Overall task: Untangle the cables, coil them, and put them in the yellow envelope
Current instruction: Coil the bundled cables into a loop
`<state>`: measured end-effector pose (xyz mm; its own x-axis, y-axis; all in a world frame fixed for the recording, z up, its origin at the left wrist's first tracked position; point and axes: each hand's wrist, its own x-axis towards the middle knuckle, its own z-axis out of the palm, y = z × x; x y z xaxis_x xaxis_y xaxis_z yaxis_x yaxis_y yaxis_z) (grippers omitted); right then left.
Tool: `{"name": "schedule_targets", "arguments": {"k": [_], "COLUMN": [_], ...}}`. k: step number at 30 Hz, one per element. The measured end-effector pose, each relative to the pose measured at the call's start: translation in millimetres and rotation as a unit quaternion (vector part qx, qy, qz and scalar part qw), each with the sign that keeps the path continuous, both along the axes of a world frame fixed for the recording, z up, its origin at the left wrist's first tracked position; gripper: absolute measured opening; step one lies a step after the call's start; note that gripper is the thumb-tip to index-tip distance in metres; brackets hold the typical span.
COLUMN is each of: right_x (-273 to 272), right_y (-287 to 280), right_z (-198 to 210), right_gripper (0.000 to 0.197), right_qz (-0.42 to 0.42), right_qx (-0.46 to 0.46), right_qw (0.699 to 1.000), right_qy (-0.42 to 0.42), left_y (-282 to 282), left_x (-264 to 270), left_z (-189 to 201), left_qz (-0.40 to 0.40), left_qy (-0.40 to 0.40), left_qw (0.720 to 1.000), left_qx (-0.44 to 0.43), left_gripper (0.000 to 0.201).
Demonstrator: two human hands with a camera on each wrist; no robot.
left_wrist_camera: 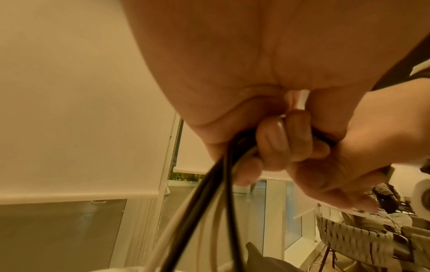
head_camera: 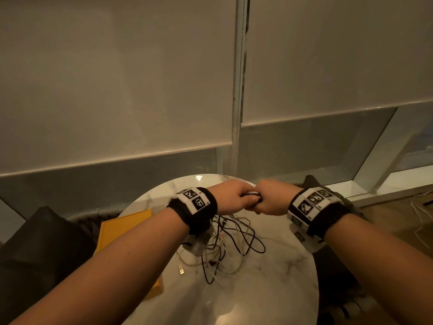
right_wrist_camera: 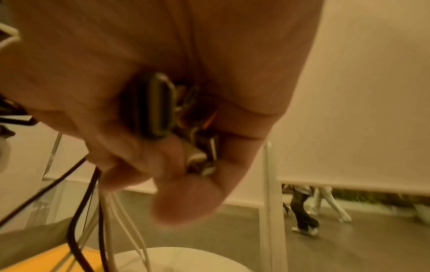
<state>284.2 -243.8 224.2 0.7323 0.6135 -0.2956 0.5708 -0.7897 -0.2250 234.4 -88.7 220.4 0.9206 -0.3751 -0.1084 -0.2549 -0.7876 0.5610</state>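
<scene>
A tangle of black and white cables (head_camera: 230,247) lies on the round marble table (head_camera: 269,289), with strands rising to my hands. My left hand (head_camera: 234,195) and right hand (head_camera: 269,199) meet knuckle to knuckle above the table's far side, both gripping the same bundle of cables (left_wrist_camera: 223,184). In the right wrist view my right hand (right_wrist_camera: 186,150) curls round several cable plugs (right_wrist_camera: 163,108), and black and white strands (right_wrist_camera: 104,220) hang below. The yellow envelope (head_camera: 121,231) lies flat at the table's left, partly under my left forearm.
Roller blinds cover the window behind the table. A dark chair (head_camera: 39,242) stands at the left and a woven chair (left_wrist_camera: 363,241) at the right. More white cables (head_camera: 421,207) lie on the wooden floor at far right. People walk outside the glass (right_wrist_camera: 309,208).
</scene>
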Motion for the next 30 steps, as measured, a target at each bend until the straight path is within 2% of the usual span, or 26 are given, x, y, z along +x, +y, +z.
{"name": "schedule_targets", "arguments": {"k": [3,6,8,10,11,12,14,16,20,22,23,25,26,27,28,30], "right_x": [-0.1,4.5,7.6,4.1,0.1,-5.4,-15.7,-20.9,-25.0,-27.7,-29.9,-31.0,-29.2,-26.1,-22.9,-18.5], "right_y": [-3.7,-9.4,-12.7,-14.5,-15.2,-15.6,-16.5,-17.4,-11.2,-4.8,-0.1,10.3,14.9,18.5,21.6,26.8], "right_z": [-5.6,-3.3,-3.5,-8.1,-12.7,-17.6,-26.4,-30.6,-18.5,-13.3,-10.1,0.0,7.3,15.6,24.0,37.2], "right_gripper": [0.037,0.041,0.040,0.036,0.034,0.033,0.034,0.038,0.045,0.045,0.042,0.033,0.033,0.036,0.039,0.042], "right_qz": [-0.026,-0.040,-0.059,-0.078,-0.088,-0.095,-0.090,-0.060,-0.020,-0.020,-0.015,0.015,0.027,0.028,0.015,-0.034], "right_qx": [0.032,0.109,0.151,0.159,0.170,0.195,0.256,0.304,0.449,0.527,0.561,0.625,0.652,0.679,0.705,0.747], "right_qw": [0.997,0.991,0.984,0.975,0.961,0.932,0.839,0.767,0.672,0.605,0.567,0.483,0.450,0.433,0.430,0.448], "right_qy": [0.068,0.061,0.067,0.133,0.201,0.290,0.471,0.562,0.588,0.597,0.602,0.614,0.610,0.592,0.563,0.491], "left_y": [6.4,15.0,22.0,27.6,28.7,28.7,26.3,24.2,16.0,8.0,3.4,-2.6,-4.4,-5.3,-6.5,-11.9], "left_x": [-4.5,-13.1,-14.7,-11.7,-9.7,-7.9,-7.0,-5.7,-7.4,-9.9,-12.0,-12.9,-14.7,-17.3,-19.4,-21.1], "left_z": [-7.6,-19.5,-23.8,-22.9,-20.8,-18.3,-12.5,-13.3,-15.5,-15.7,-15.9,-22.4,-26.7,-28.5,-28.4,-28.1], "left_qz": [-0.009,0.053,0.086,0.086,0.081,0.075,0.059,0.062,0.096,0.114,0.129,0.137,0.134,0.135,0.140,0.144], "left_qy": [0.008,0.028,0.029,0.012,0.001,-0.012,-0.045,-0.062,-0.047,-0.026,-0.011,-0.008,-0.013,-0.018,-0.017,0.002], "left_qw": [0.999,0.989,0.985,0.989,0.991,0.992,0.993,0.991,0.976,0.957,0.948,0.946,0.951,0.955,0.954,0.940], "left_qx": [-0.036,-0.133,-0.145,-0.122,-0.108,-0.097,-0.090,-0.099,-0.187,-0.265,-0.292,-0.293,-0.279,-0.265,-0.263,-0.308], "left_gripper": [0.025,0.022,0.027,0.031,0.031,0.030,0.027,0.028,0.030,0.019,0.020,0.024,0.022,0.019,0.020,0.029]}}
